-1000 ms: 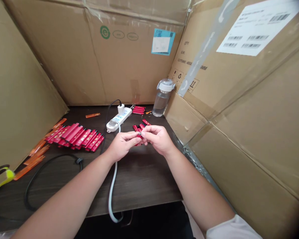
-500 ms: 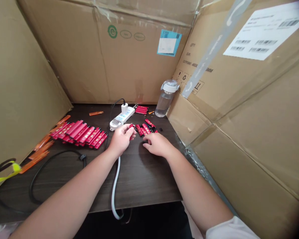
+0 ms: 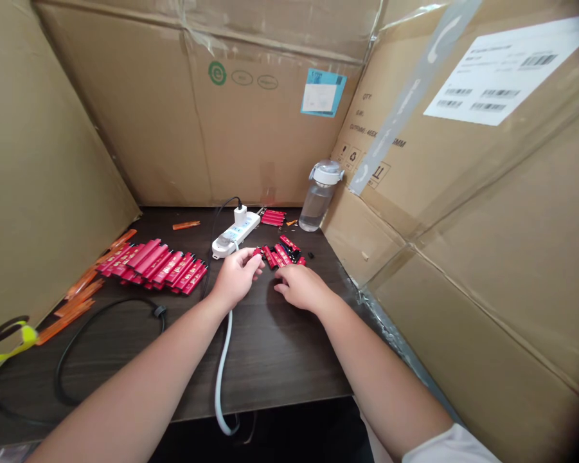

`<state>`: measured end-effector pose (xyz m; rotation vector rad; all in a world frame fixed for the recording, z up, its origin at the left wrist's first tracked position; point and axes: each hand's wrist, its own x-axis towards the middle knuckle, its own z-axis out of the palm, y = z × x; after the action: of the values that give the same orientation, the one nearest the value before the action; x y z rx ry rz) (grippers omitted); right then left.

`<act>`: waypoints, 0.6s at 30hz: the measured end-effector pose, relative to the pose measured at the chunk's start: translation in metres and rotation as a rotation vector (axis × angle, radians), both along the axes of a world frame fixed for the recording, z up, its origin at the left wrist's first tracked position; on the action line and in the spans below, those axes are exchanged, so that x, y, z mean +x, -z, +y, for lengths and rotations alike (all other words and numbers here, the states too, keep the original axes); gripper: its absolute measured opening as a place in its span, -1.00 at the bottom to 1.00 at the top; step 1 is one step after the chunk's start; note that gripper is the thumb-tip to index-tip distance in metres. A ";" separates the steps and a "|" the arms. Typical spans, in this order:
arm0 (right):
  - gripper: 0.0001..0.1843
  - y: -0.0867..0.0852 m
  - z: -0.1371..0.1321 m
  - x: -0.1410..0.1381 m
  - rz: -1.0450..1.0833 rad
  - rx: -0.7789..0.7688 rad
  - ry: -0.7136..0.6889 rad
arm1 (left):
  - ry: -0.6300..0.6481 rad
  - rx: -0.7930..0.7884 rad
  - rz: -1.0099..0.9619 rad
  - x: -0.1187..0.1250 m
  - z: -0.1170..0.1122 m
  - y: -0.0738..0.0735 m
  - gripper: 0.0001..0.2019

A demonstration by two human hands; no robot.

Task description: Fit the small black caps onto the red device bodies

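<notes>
My left hand (image 3: 238, 275) is closed in a pinch around a small red stick (image 3: 257, 253), mostly hidden by the fingers. To the right, my right hand (image 3: 299, 286) is held low over the table with its fingers curled in. Anything in those fingers is too small or hidden to make out. Just beyond both hands lies a loose cluster of red sticks (image 3: 282, 254) with gold print, some black parts among them. A larger heap of similar red sticks (image 3: 157, 265) with black ends is stacked on the left.
Behind my left hand is a white power strip (image 3: 222, 245) with a plug and cables. A water bottle (image 3: 314, 207) stands at the back right. Orange strips (image 3: 72, 302) lie along the left, near a black cable (image 3: 80, 321). Cardboard walls (image 3: 265, 141) enclose the dark table (image 3: 279, 360).
My right hand has drawn slightly back from the red cluster, uncovering more of it. The left hand has turned a little, showing less of its red stick. The view has tilted slightly up.
</notes>
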<state>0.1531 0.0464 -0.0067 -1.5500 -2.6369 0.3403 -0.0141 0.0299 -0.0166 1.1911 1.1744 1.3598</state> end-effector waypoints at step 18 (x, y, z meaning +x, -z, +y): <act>-0.90 0.001 0.004 -0.003 0.916 -0.217 0.180 | 0.120 0.177 0.068 -0.002 -0.004 -0.004 -0.77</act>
<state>0.1501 0.0504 -0.0079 -1.2243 -1.7782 1.0463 -0.0156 0.0261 -0.0126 1.4203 1.0282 1.3626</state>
